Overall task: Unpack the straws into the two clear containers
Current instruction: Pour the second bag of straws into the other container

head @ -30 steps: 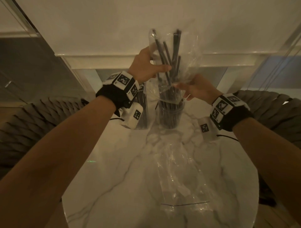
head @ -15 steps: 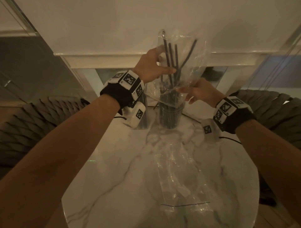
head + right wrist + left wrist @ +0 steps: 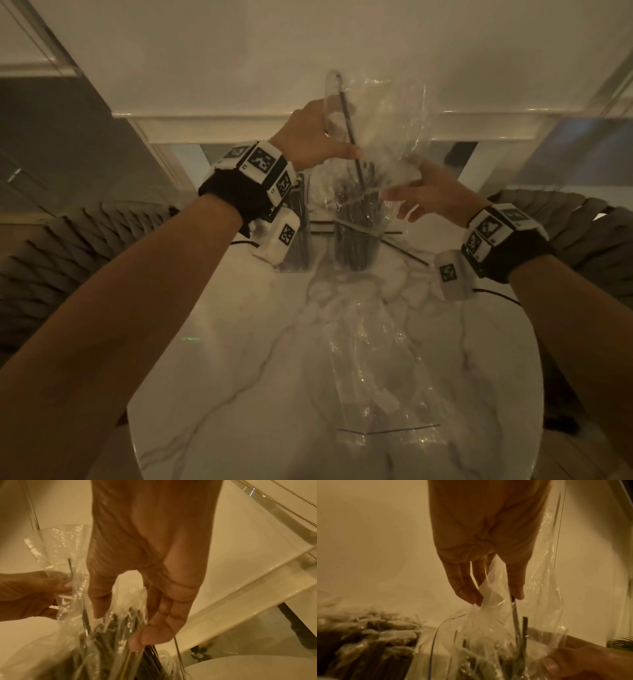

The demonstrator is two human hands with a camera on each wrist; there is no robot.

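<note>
My left hand (image 3: 337, 144) pinches the upper end of a clear plastic bag (image 3: 383, 130), held mouth-down over the right clear container (image 3: 358, 243), which is packed with black straws. One black straw (image 3: 349, 133) still stands inside the bag, and the left thumb and fingers (image 3: 517, 593) pinch it through the plastic. My right hand (image 3: 407, 185) holds the bag's mouth between thumb and fingers just above the container. The left clear container (image 3: 301, 236), also full of straws, stands partly hidden behind my left wrist.
Loose black straws (image 3: 409, 255) lie on the round marble table (image 3: 205, 394) behind and right of the containers. An empty clear bag (image 3: 373, 377) lies flat in the table's middle. Woven chairs (image 3: 68, 260) flank the table, with a white wall ledge beyond.
Most straws have slid out of the bag into the right container, leaving one inside. A few straws now lie on the table beside it. Both hands shifted slightly right.
</note>
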